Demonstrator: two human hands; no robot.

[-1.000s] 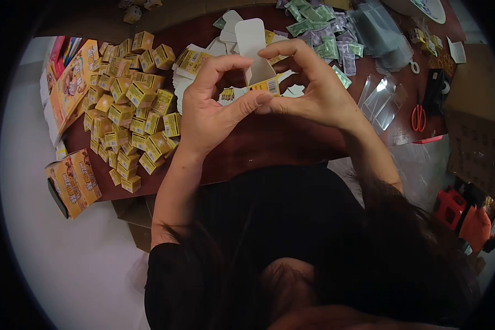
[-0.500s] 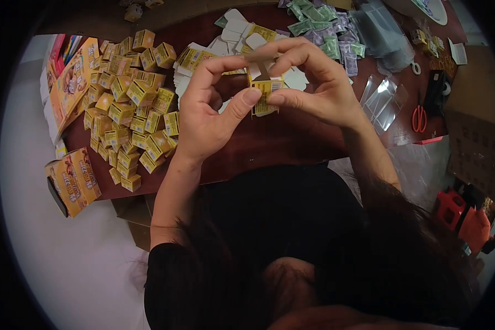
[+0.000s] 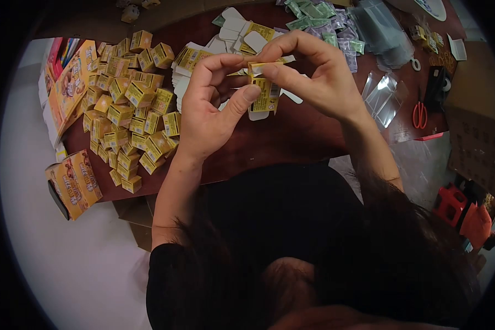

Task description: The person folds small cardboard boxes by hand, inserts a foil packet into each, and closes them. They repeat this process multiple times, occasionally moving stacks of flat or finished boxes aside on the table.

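Between my two hands is a small yellow carton (image 3: 265, 98) with a barcode on its side, held above the dark red table. My left hand (image 3: 213, 110) grips it from the left, thumb on the near face and fingers behind. My right hand (image 3: 316, 74) pinches its upper end, the thumb pressing the top and the index finger at the far edge. A white flap (image 3: 258, 115) sticks out at the carton's lower end. Flat unfolded cartons (image 3: 234, 33) lie just behind my hands. A heap of folded yellow boxes (image 3: 132, 104) covers the table to the left.
Green and purple sachets (image 3: 335, 27) lie at the back, beside clear plastic sleeves (image 3: 379, 33). Red-handled scissors (image 3: 419, 115) rest at the right. An orange display box (image 3: 74, 184) stands at the left table corner. A cardboard carton (image 3: 476, 126) is at far right.
The carton's top, open before with its flap raised, is now folded down under my right thumb. My right hand has tilted over it, and the lower flap shows more.
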